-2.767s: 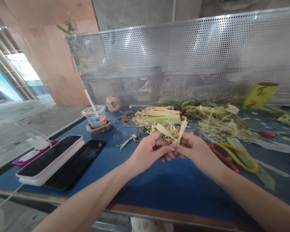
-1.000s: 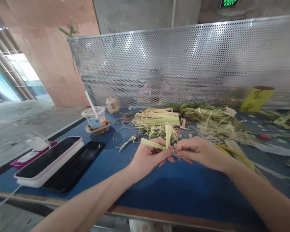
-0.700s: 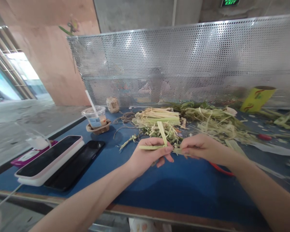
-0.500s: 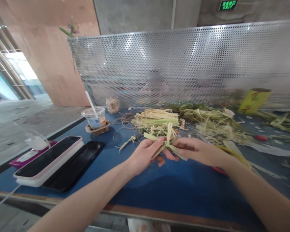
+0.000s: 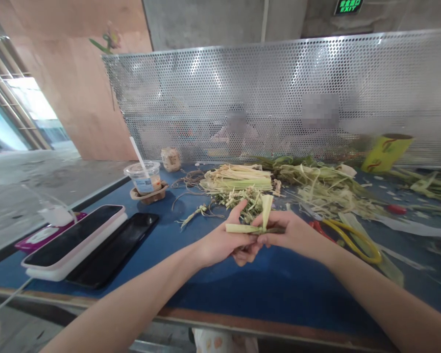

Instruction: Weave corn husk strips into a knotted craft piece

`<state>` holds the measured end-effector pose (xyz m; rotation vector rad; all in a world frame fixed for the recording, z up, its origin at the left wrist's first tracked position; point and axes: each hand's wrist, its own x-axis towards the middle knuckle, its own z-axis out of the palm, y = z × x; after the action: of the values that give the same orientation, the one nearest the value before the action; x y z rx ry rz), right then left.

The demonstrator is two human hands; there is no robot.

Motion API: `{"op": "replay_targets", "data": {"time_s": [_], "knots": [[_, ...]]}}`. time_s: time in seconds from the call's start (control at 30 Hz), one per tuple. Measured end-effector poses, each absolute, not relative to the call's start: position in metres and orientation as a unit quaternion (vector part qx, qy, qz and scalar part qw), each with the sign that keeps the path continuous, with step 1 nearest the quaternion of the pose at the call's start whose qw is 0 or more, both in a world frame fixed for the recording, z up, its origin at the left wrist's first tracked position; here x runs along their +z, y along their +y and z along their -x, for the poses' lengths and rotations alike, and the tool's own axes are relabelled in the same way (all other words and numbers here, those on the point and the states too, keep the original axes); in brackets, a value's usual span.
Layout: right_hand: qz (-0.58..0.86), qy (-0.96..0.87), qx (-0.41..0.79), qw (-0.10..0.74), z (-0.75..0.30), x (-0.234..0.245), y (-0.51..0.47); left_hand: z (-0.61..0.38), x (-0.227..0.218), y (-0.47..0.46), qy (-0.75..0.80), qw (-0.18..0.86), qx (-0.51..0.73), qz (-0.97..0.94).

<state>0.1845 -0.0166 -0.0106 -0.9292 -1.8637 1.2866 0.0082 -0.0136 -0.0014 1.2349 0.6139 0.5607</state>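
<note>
My left hand point(image 5: 220, 241) and my right hand point(image 5: 294, 234) meet over the blue table, both closed on a knotted piece of pale green corn husk strips point(image 5: 266, 212). One strip end stands up between the hands, and another lies flat across the left hand. The left thumb points up, away from the strips. My right fingers pinch the piece near its knot, where the strips cross. Just beyond my hands lies a heap of small knotted husk pieces point(image 5: 231, 199), with a stack of flat husk strips point(image 5: 238, 177) behind it.
On the left are a drink cup point(image 5: 142, 177) with a straw, a white-cased phone point(image 5: 75, 240) and a black phone point(image 5: 113, 250). A yellow-handled tool point(image 5: 367, 245) lies right of my right hand. Loose husks point(image 5: 327, 193), a yellow tube point(image 5: 385, 153) and a perforated metal screen point(image 5: 206, 98) stand farther back.
The knotted husk has turned in my hands, its upright strip now leaning right. My left thumb has lifted off it. My right hand has shifted, uncovering more of the yellow-handled tool.
</note>
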Motion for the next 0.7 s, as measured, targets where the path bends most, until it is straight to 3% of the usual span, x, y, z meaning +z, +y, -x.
{"op": "replay_targets", "data": {"time_s": [0.13, 0.4, 0.57, 0.7], "knots": [[0.393, -0.703, 0.449, 0.387, -0.184, -0.014, -0.012, -0.012, -0.007, -0.013, 0.278, 0.697, 0.267, -0.605], [0.422, -0.612, 0.481, 0.465, -0.175, -0.021, -0.005, -0.017, -0.006, -0.018, 0.274, 0.657, 0.262, -0.652], [0.416, -0.64, 0.482, 0.43, -0.179, -0.02, -0.007, -0.016, -0.009, -0.018, 0.269, 0.65, 0.242, -0.668], [0.385, -0.682, 0.478, 0.399, -0.178, -0.021, -0.01, -0.01, -0.012, -0.014, 0.303, 0.565, 0.27, -0.718]]}}
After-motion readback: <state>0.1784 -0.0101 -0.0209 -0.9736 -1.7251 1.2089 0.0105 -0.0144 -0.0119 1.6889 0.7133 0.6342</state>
